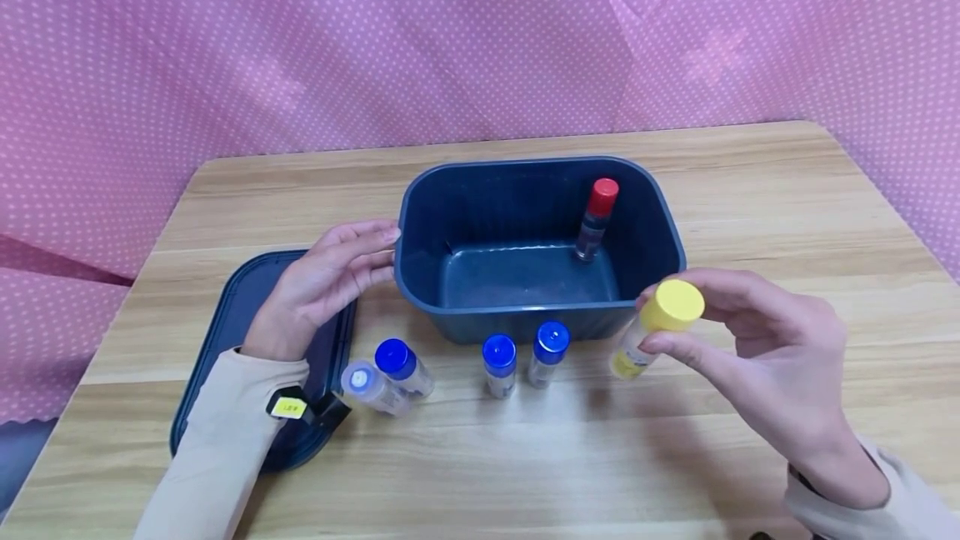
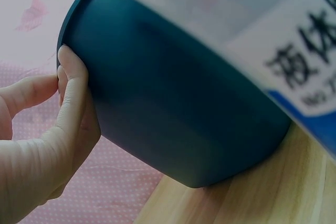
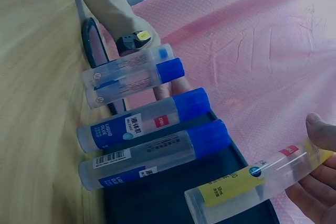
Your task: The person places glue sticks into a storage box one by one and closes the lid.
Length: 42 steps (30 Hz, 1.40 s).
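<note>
My right hand [image 1: 780,357] pinches a liquid glue bottle with a yellow cap [image 1: 678,304] between thumb and fingers, tilted, above the table by the box's front right corner. Fairly straight fingers of my left hand [image 1: 322,282] touch the left end of a dark blue box [image 1: 517,321] at its rim. Inside the box, a red-capped bottle [image 1: 596,215] leans toward the right end. In front of it stand two blue-capped glue bottles [image 3: 149,127]. Farther left are another blue-capped bottle [image 1: 405,367] and a clear-topped bottle [image 1: 375,388], close together.
A dark blue lid [image 1: 247,315] lies on the wooden table [image 1: 480,473] at the left, partly under my left forearm. Pink dotted cloth [image 1: 480,40] hangs behind the table and at both sides.
</note>
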Available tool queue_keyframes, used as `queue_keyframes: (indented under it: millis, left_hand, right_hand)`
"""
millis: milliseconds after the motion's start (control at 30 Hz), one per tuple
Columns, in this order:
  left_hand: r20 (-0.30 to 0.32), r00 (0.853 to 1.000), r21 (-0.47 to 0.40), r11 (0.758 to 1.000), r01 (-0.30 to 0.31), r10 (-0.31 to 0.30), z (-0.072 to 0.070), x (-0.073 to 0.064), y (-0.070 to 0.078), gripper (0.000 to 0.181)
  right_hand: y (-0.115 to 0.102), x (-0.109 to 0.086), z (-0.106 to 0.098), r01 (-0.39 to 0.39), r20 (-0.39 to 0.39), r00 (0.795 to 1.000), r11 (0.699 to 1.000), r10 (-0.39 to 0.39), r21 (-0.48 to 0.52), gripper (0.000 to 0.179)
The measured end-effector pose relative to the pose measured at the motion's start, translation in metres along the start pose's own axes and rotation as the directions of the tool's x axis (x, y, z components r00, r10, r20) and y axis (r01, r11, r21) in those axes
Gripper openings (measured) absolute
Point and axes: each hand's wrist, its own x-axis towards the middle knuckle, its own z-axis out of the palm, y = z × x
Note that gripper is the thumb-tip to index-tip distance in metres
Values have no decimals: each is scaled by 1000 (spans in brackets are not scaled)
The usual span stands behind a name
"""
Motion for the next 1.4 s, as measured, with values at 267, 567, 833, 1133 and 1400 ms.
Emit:
queue_keyframes:
  millis: [267, 567, 833, 1133, 1400]
  left_hand:
    - [12, 1000, 11, 1000, -12, 12, 0, -1, -1, 21]
    - [18, 1000, 22, 1000, -22, 21, -1, 0, -2, 21]
    - [9, 1000, 17, 1000, -9, 9, -1, 0, -2, 22]
    - [13, 1000, 5, 1000, -9, 9, 0, 0, -1, 21]
    - [-2, 1000, 11, 1000, 1, -1, 2, 0, 2, 19]
  right_hand:
    - [1, 4, -1, 19, -21, 1000, 999, -18, 43, 49]
    - [-1, 6, -4, 13, -37, 999, 1000, -13, 5, 50]
    - [0, 8, -4, 38, -47, 998, 999, -37, 31, 51]
    - [-2, 14, 1, 85, -79, 993, 996, -84, 17, 49]
    - [-2, 20, -2, 96, -103, 990, 995, -97, -11, 50]
